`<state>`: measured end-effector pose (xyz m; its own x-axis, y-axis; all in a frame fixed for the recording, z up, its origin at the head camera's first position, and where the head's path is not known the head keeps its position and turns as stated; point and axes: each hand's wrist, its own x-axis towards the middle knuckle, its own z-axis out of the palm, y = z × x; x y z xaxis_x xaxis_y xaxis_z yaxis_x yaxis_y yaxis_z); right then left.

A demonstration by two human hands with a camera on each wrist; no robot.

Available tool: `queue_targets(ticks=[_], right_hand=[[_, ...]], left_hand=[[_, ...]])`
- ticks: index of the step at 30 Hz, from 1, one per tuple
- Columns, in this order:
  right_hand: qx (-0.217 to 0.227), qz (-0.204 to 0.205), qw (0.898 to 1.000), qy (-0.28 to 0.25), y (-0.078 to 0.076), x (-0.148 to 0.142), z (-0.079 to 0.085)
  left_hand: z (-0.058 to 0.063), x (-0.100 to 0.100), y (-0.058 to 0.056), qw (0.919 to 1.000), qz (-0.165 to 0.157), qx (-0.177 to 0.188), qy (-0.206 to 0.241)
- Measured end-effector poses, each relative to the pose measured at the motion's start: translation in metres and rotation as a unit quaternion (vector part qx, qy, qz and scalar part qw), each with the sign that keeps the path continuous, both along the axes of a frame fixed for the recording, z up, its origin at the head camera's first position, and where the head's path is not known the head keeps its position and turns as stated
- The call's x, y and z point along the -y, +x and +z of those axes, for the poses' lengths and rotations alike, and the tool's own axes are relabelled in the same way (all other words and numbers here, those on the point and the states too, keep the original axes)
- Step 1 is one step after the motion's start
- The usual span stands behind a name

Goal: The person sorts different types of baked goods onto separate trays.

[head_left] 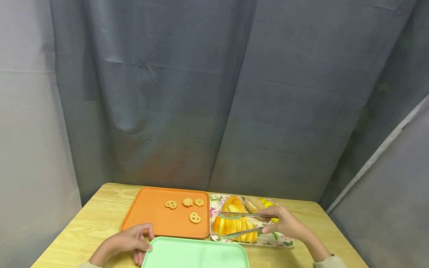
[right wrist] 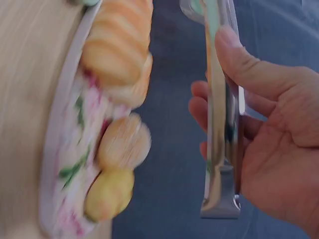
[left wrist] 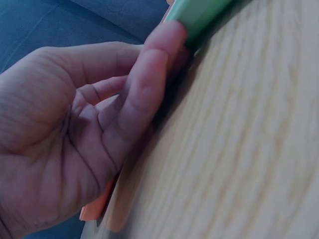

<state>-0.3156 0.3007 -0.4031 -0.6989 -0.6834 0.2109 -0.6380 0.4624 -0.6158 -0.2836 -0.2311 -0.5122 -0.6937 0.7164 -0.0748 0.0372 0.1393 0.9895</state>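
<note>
My left hand [head_left: 132,243] holds the left corner of a light green tray [head_left: 197,255] at the front, with thumb and fingers on its rim. In the left wrist view the fingertips meet the edge of the green tray [left wrist: 199,17]. My right hand [head_left: 286,223] grips metal tongs [head_left: 249,214], their arms spread apart above a floral tray [head_left: 283,241]. Under the tongs lies a ridged yellow loaf [head_left: 234,225]. Behind it are a golden bread piece [head_left: 233,203] and a brown bun [head_left: 253,204]. Nothing shows between the tips of the tongs.
An orange tray [head_left: 151,212] with several cookies [head_left: 195,218] lies at the back left, beside the floral tray. A yellow lumpy item [right wrist: 110,194] sits at one end of the floral tray. Grey curtains [head_left: 167,93] stand behind the wooden table [head_left: 326,238].
</note>
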Motion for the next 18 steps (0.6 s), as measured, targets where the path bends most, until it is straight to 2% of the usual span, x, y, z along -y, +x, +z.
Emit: queue_targets(ticks=[4,6,12,18], right_hand=[[0.087,0.015,0.996,-0.006,0.004,-0.030,-0.006],[0.114,0.031,0.993,-0.012,0.004,-0.043,-0.010],[0.150,0.086,0.985,-0.028,0.005,-0.071,-0.024],[0.161,0.096,0.982,-0.018,0.006,-0.089,-0.034]], left_hand=[[0.002,0.001,0.001,1.0000,-0.001,-0.005,-0.003],[0.003,0.001,0.001,1.0000,-0.002,-0.005,-0.003],[0.005,0.000,0.002,0.9998,-0.013,-0.012,0.005],[0.005,-0.002,0.001,0.9999,-0.011,-0.012,-0.002]])
